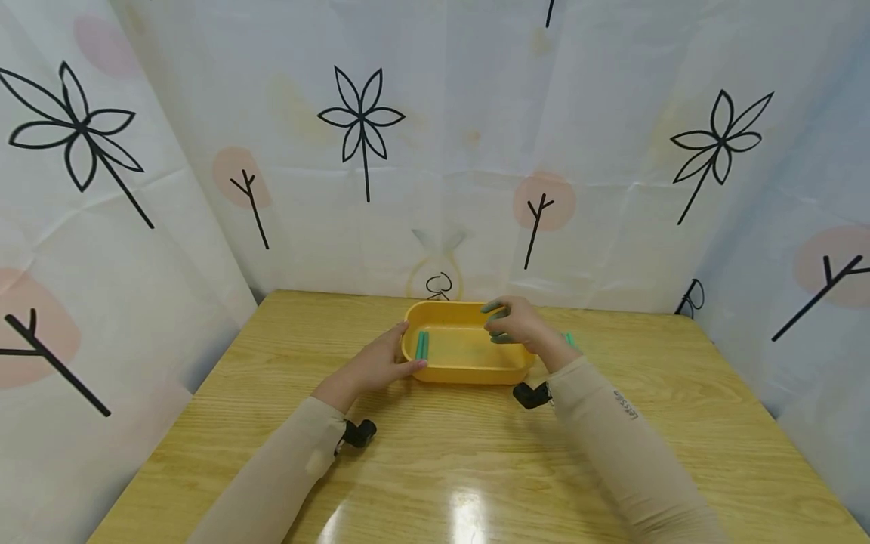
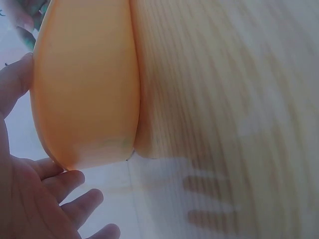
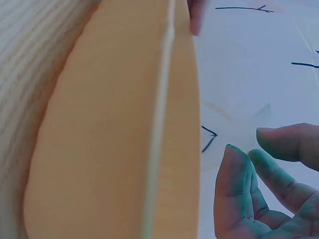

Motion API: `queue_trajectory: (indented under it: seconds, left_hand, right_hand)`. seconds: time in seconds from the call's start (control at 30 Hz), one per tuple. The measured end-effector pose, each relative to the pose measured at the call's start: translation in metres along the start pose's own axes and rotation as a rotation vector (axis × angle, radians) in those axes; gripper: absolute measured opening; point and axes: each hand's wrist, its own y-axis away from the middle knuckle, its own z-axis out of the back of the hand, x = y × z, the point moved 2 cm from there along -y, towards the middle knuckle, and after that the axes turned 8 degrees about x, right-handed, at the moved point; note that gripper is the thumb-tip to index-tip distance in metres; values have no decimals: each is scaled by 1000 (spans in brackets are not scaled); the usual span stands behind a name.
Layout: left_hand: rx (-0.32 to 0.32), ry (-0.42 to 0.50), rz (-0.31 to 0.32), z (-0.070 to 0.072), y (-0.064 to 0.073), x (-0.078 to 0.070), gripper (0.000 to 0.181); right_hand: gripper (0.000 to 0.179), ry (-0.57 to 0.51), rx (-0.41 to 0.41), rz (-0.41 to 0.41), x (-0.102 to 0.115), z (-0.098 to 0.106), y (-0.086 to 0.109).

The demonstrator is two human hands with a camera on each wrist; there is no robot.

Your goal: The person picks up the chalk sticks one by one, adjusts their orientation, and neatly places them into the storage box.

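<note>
A yellow oblong plastic basin (image 1: 476, 375) stands upright on the table. My left hand (image 1: 378, 363) holds its left end, thumb on the near rim and index finger at the end; the other fingers spread loosely in the left wrist view. Two short green sticks (image 1: 422, 346) lie side by side inside the basin's left end. Over the right part of the basin hovers my right hand (image 1: 518, 323), fingers loosely bent. The right wrist view shows nothing between thumb and fingers (image 3: 232, 184), which look greenish. Another green piece (image 1: 570, 340) shows just beyond the right wrist, partly hidden.
The wooden table (image 1: 435, 453) carries the basin near its far edge. White cloth (image 1: 462, 151) printed with flowers and trees hangs behind and at both sides. Black wrist cameras (image 1: 360, 433) are strapped under the sleeves. A dark cord (image 1: 689, 296) shows at the back right corner.
</note>
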Motion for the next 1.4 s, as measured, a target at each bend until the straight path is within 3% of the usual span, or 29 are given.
queue_trajectory:
  seconds: [0.67, 1.07, 1.4]
  left_hand:
    - [14, -21, 9, 0, -4, 1, 104]
    - [2, -20, 4, 0, -1, -1, 101]
    - [-2, -9, -1, 0, 0, -1, 100]
  right_hand:
    - [43, 26, -142, -20, -8, 54, 26]
    - [50, 56, -211, -41, -31, 88, 33]
    - [53, 49, -199, -39, -52, 104, 37]
